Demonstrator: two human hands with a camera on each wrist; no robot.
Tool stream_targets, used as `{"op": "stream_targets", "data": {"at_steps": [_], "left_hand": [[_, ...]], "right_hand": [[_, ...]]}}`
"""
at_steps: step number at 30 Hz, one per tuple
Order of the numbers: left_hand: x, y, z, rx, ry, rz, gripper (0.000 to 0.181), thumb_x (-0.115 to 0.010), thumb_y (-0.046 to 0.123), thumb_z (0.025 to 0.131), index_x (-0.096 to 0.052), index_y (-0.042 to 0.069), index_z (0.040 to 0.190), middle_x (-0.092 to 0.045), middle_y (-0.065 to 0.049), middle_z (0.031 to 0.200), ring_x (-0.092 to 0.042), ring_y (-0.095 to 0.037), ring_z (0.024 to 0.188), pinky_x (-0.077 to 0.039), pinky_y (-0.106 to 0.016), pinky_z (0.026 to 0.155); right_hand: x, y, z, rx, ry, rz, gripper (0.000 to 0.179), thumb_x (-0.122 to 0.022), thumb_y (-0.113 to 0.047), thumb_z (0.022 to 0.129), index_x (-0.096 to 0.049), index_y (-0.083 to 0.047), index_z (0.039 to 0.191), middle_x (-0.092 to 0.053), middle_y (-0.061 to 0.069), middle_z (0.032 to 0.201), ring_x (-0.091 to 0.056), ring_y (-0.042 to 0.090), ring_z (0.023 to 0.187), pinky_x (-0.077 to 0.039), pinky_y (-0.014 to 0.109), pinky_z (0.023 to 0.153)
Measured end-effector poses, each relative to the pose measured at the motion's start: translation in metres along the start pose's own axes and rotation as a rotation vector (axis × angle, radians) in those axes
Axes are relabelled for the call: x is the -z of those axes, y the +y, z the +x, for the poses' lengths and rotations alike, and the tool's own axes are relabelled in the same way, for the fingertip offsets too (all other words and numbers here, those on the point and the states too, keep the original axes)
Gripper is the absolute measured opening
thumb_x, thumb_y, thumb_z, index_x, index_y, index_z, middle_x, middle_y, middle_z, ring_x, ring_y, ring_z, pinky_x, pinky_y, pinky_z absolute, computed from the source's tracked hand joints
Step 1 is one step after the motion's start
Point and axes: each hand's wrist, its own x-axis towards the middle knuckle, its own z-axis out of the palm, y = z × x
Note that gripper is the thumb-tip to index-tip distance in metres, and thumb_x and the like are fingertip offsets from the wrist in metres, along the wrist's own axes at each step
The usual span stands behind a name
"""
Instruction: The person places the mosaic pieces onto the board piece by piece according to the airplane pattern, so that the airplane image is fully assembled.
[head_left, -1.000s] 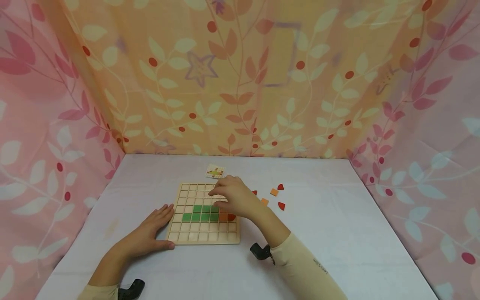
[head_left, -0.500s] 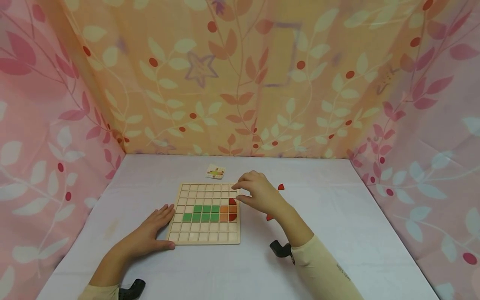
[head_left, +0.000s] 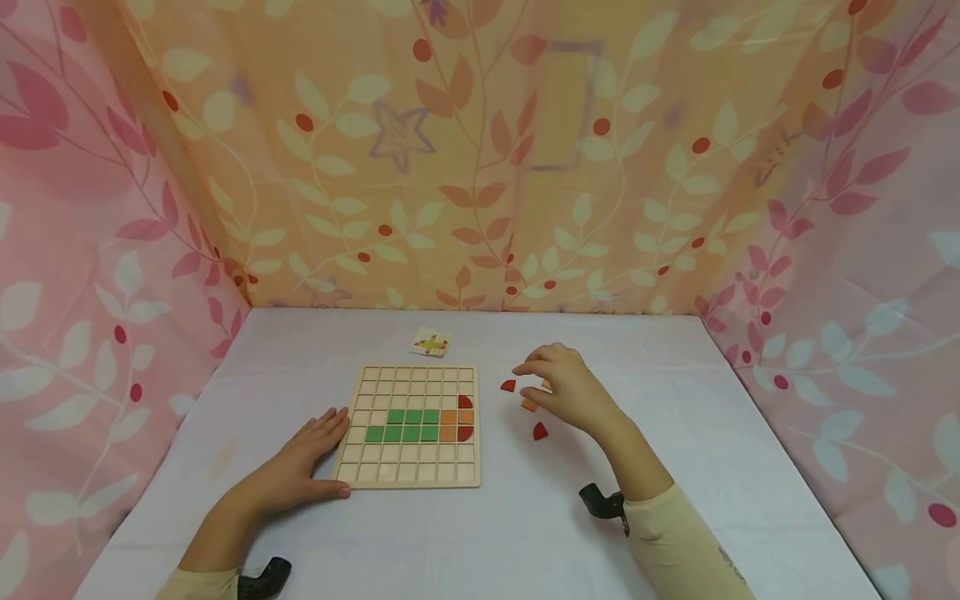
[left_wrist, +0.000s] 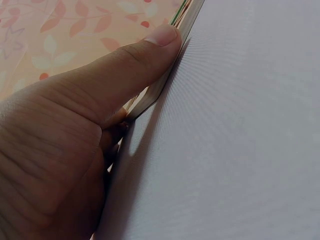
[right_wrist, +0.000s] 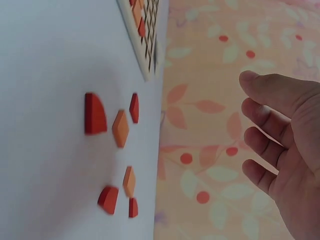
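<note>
A square wooden grid board (head_left: 386, 473) lies flat on the table. It holds several green square tiles (head_left: 412, 434), orange tiles (head_left: 447, 433) and two red quarter-round tiles (head_left: 465, 433) at its right side. My left hand (head_left: 300, 467) rests against the board's left edge, fingers extended, the thumb (left_wrist: 162, 36) touching its near corner. Over the loose pieces right of the board hovers my right hand (head_left: 566, 387), fingers slightly bent and nothing between them. Under and beside it lie loose red tiles (right_wrist: 95, 115) and orange tiles (right_wrist: 120, 129); in the head view the hand hides some of them.
A small pattern card (head_left: 431, 342) lies behind the board. White cloth (head_left: 480, 542) covers the table. Patterned fabric walls (head_left: 480, 208) stand at the back and both sides.
My right hand has moved from above the board rightward to the loose tiles. The board's right column, earlier partly covered, now shows with orange and red tiles in it. My left hand stays put.
</note>
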Motion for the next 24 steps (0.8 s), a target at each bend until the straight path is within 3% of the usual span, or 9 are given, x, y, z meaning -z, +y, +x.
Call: {"op": "stream_targets", "data": {"at_steps": [13, 24], "left_hand": [[0.000, -0.001, 0.000, -0.019, 0.016, 0.008, 0.117, -0.082, 0.064, 0.073, -0.032, 0.002, 0.160, -0.023, -0.012, 0.170, -0.015, -0.039, 0.157, 0.011, -0.007, 0.117], [0.000, 0.000, 0.000, -0.011, 0.012, 0.004, 0.117, -0.083, 0.062, 0.073, -0.032, 0.002, 0.160, -0.024, -0.012, 0.170, -0.015, -0.039, 0.157, 0.011, -0.006, 0.116]], "right_hand": [[0.002, 0.035, -0.037, -0.112, 0.041, 0.044, 0.032, -0.082, -0.021, 0.087, -0.077, -0.016, 0.118, -0.068, -0.001, 0.113, -0.056, 0.023, 0.114, -0.042, 0.049, 0.104], [-0.005, 0.056, -0.050, -0.177, 0.069, 0.092, 0.031, -0.084, -0.018, 0.085, -0.078, -0.018, 0.115, -0.070, 0.005, 0.109, -0.055, 0.024, 0.111, -0.041, 0.050, 0.102]]}}
